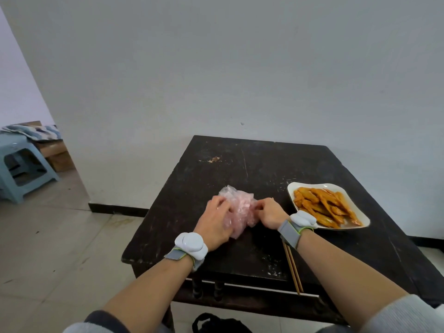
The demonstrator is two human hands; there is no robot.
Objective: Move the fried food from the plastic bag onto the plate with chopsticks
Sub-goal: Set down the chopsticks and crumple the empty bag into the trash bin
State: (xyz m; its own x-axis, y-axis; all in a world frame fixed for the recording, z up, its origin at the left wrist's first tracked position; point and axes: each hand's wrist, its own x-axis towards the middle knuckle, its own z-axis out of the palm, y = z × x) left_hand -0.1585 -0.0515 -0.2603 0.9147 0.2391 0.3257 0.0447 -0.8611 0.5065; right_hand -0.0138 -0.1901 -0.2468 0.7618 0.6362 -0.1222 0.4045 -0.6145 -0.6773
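A crumpled pinkish clear plastic bag lies on the black table. My left hand grips its left side and my right hand pinches its right side. To the right stands a white plate heaped with orange fried food strips. A pair of wooden chopsticks lies on the table by the near edge, partly under my right forearm. I cannot tell whether any food is inside the bag.
The table stands against a white wall. A blue plastic stool with a cloth on it stands at the far left on the tiled floor. A black object lies on the floor below the table's near edge.
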